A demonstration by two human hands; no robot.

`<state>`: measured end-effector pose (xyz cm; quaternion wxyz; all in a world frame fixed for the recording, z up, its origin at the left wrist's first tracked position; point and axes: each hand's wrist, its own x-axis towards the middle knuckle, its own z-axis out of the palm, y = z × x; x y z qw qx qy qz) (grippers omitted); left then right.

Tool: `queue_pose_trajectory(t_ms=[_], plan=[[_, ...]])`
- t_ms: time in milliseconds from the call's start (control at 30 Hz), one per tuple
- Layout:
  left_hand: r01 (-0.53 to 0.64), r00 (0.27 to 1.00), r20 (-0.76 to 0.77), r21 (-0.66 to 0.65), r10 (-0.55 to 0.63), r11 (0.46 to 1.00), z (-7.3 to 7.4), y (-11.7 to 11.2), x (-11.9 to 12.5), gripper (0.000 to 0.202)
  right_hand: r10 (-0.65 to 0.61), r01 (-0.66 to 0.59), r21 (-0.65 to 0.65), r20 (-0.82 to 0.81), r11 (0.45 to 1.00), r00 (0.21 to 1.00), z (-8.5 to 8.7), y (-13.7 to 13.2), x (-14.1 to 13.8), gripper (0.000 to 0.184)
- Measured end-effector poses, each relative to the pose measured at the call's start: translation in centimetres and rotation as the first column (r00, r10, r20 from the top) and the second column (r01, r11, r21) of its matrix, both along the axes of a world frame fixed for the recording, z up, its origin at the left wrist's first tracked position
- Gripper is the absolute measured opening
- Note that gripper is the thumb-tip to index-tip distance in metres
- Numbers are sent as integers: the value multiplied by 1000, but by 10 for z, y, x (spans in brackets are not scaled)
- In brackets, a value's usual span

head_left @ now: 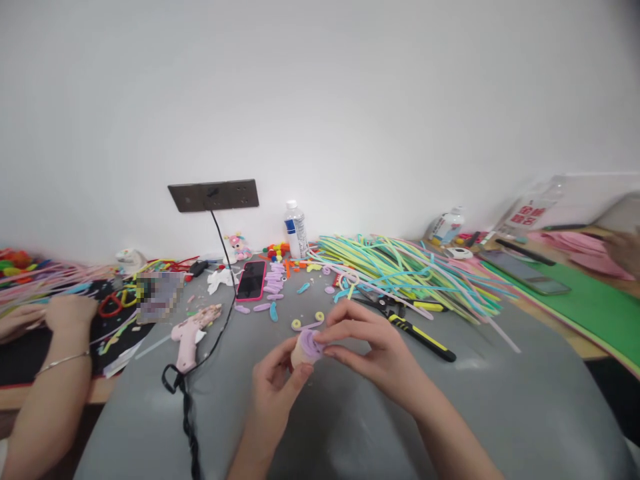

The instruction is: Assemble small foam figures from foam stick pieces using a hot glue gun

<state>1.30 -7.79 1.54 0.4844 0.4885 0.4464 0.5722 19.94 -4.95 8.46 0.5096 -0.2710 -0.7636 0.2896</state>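
My left hand is closed round a small cream and lilac piece made of coiled fuzzy stem, holding it just above the grey table. My right hand pinches the lilac top of the same piece from the right with thumb and fingertips. A yellow and lilac curled stem piece lies on the table just behind my hands.
A pink glue gun with a black cable lies left of my hands. Black and yellow pliers lie to the right, before a heap of coloured fuzzy stems. A pink phone and a water bottle stand behind. Another person's arm works at the left.
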Motion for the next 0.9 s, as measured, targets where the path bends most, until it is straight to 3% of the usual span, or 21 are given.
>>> queue_pose_trajectory(t_ms=[200, 333, 600, 900], plan=[[76, 994, -73, -24, -78, 997, -8, -1, -10, 45, 40, -40, -2, 26, 999, 999, 0, 0, 4, 12], [46, 994, -97, -4, -46, 999, -4, -4, -11, 43, 13, -14, 20, 44, 1000, 999, 2, -4, 5, 10], [80, 965, -262, 182, -30, 980, 7, -6, -11, 33, -39, 35, 79, 44, 996, 998, 2, -11, 1, 7], [88, 916, -390, 423, 93, 902, 17, -6, -14, 30, -30, 27, 43, 61, 999, 998, 2, -13, 2, 6]])
